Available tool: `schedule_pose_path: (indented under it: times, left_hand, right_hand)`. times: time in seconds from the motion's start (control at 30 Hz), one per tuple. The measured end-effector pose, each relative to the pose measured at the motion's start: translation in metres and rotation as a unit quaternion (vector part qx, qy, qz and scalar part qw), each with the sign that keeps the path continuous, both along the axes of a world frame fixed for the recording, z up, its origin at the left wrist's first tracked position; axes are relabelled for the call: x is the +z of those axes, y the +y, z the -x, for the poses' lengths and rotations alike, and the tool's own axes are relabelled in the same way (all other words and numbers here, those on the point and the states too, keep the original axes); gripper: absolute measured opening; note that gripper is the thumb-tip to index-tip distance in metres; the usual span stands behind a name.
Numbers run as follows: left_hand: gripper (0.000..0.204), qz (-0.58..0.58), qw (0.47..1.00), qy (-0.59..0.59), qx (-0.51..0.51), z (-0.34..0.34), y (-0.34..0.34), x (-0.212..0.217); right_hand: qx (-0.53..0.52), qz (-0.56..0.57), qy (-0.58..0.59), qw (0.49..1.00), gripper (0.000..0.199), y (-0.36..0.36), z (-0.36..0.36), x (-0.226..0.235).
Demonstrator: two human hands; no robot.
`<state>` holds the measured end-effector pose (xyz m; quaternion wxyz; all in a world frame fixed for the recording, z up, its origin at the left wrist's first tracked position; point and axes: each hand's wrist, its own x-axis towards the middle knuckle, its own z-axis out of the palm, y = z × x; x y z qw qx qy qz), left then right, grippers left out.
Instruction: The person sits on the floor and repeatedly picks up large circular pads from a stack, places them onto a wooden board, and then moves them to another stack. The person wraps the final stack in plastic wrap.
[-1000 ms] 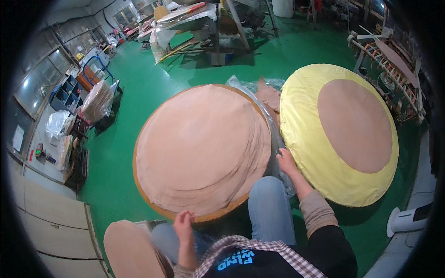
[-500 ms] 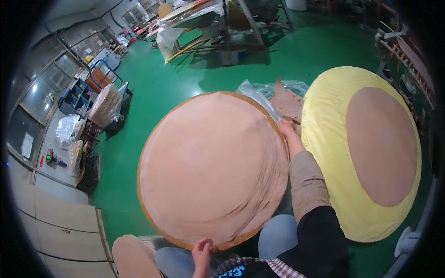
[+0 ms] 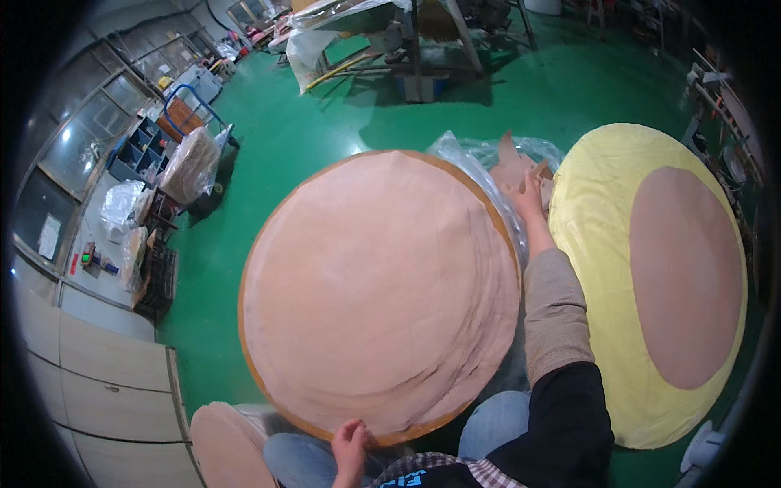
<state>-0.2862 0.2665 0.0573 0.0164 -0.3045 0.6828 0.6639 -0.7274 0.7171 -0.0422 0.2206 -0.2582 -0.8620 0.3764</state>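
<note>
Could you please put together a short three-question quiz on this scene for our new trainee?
1. True or false: the left hand rests at the near edge of the stack of round pink sheets.
2. What does the right hand reach toward? A) a blue bucket B) the cut pink pieces in the clear plastic bag C) a broom
3. Fill in: the big round cushion at the person's right is ____ with a pink centre.

Key: 1 true. 2 B; the hand is at the pieces beyond the stack, though whether it grips one cannot be told. 3 yellow.
</note>
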Motion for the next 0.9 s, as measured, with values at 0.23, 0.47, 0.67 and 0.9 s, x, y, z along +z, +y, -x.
schedule_pose_path:
  times: [0.23,0.47,0.67,0.9]
  left_hand:
    - [0.012,0.014,1.0,0.015,-0.021,-0.003,-0.006,-0.008]
    - [0.013,0.036,0.997,0.044,-0.06,-0.006,-0.01,-0.02]
    - [0.016,0.007,0.993,0.058,-0.099,-0.018,-0.011,-0.02]
    - [0.019,0.027,0.99,0.087,-0.11,-0.024,-0.001,-0.002]
  right_hand:
    - [0.099,0.108,0.051,0.988,0.038,-0.049,-0.099,0.011]
    - [0.029,0.068,-0.112,0.991,0.041,-0.076,-0.295,-0.052]
    - [0.079,0.031,-0.335,0.938,0.039,-0.077,-0.337,-0.064]
    - [0.092,0.078,-0.034,0.992,0.037,-0.091,-0.333,-0.028]
